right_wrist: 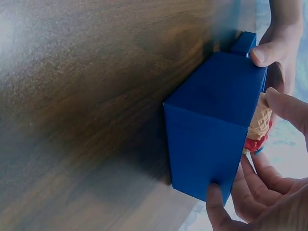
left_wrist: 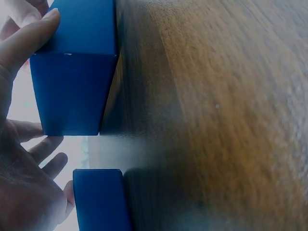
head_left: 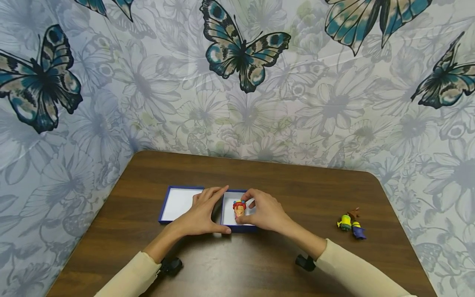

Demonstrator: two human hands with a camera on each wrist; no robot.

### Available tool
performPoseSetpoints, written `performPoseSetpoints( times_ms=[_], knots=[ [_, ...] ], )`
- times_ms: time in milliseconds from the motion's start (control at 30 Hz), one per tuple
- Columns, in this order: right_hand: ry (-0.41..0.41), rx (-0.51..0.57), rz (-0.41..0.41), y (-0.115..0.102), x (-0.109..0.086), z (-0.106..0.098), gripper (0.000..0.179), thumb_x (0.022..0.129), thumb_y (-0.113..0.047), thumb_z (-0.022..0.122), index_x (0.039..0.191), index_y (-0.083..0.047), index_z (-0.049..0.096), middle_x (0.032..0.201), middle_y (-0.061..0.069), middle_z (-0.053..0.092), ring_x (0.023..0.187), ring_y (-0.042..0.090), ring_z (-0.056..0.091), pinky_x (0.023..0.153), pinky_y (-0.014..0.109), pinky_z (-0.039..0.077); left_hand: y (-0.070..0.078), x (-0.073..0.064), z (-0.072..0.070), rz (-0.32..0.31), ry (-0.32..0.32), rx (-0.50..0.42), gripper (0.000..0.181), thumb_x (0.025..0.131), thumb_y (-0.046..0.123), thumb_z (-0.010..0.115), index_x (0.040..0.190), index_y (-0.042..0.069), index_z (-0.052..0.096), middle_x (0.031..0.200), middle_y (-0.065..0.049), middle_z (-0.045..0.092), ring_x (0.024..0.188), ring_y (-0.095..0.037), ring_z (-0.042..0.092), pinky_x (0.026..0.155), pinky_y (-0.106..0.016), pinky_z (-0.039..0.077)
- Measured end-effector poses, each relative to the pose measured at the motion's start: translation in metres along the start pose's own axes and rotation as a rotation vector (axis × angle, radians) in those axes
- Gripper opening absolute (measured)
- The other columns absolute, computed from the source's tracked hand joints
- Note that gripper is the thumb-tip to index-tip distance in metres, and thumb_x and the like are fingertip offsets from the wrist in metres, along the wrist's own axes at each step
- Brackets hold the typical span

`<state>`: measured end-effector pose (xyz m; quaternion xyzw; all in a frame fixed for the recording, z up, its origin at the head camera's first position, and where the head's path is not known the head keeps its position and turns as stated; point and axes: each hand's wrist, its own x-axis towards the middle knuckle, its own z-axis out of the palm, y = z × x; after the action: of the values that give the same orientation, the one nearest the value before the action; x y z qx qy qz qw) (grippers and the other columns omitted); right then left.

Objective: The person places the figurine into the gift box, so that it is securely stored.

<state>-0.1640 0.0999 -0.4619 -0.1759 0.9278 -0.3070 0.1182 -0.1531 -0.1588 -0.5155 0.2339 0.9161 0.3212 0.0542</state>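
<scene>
Just below the centre of the head view, the small ice-cream toy (head_left: 239, 208) stands inside the blue box (head_left: 237, 227), its waffle cone running near-vertical in the picture with the red top uppermost. The right hand (head_left: 265, 214) is the nearer one: its fingers and thumb pinch the toy from the right, with the thumb at the box's near wall. The left hand (head_left: 202, 214) lies flat and spread, steadying the box's left side, partly over the box lid (head_left: 178, 204) just beside it on the counter (head_left: 297, 194).
</scene>
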Motion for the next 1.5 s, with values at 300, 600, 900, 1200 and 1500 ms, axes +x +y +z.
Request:
performPoseSetpoints(
  times_ms=[300,600,900,1200,1500],
  knots=[
    [-0.025,0.006,0.019,0.0,0.005,0.003,0.058,0.075,-0.047,0.098,0.118,-0.018,0.071,0.106,0.003,0.076,0.087,0.017,0.068,0.066,0.031,0.047,0.001,0.0,0.0,-0.005,-0.001,-0.018,0.131,0.071,0.057,0.098,0.174,0.029,0.022,0.166,-0.006,0.039,0.155,-0.029,0.034,0.111,-0.058,0.024],
    [-0.006,-0.065,0.014,-0.004,0.007,0.006,0.057,0.073,-0.049,0.099,0.116,-0.023,0.073,0.121,-0.001,0.079,0.096,0.02,0.068,0.081,0.041,0.051,0.0,-0.001,0.0,-0.002,0.001,-0.014,0.13,0.071,0.057,0.098,0.174,0.03,0.022,0.167,-0.006,0.038,0.156,-0.03,0.033,0.111,-0.057,0.025],
    [0.014,-0.059,-0.033,-0.003,0.007,0.011,0.056,0.073,-0.049,0.099,0.117,-0.022,0.075,0.12,-0.003,0.081,0.112,0.029,0.073,0.1,0.055,0.047,0.0,-0.001,0.0,0.012,0.001,-0.015,0.13,0.071,0.057,0.098,0.174,0.028,0.023,0.167,-0.008,0.038,0.157,-0.032,0.033,0.115,-0.061,0.023],
    [0.039,-0.16,-0.094,0.0,0.008,0.018,0.05,0.073,-0.051,0.098,0.109,-0.024,0.078,0.113,-0.008,0.084,0.106,0.022,0.078,0.098,0.053,0.045,-0.001,-0.001,0.001,0.01,-0.002,-0.016,0.13,0.072,0.058,0.097,0.174,0.029,0.022,0.167,-0.007,0.038,0.157,-0.032,0.033,0.115,-0.061,0.023],
    [0.075,-0.212,-0.151,0.001,0.007,0.02,0.047,0.073,-0.048,0.099,0.105,-0.02,0.079,0.109,-0.006,0.085,0.103,0.02,0.079,0.099,0.056,0.044,0.002,-0.001,-0.001,0.024,0.002,-0.02,0.129,0.072,0.061,0.096,0.174,0.028,0.023,0.166,-0.009,0.039,0.156,-0.034,0.034,0.115,-0.064,0.022]
  ],
)
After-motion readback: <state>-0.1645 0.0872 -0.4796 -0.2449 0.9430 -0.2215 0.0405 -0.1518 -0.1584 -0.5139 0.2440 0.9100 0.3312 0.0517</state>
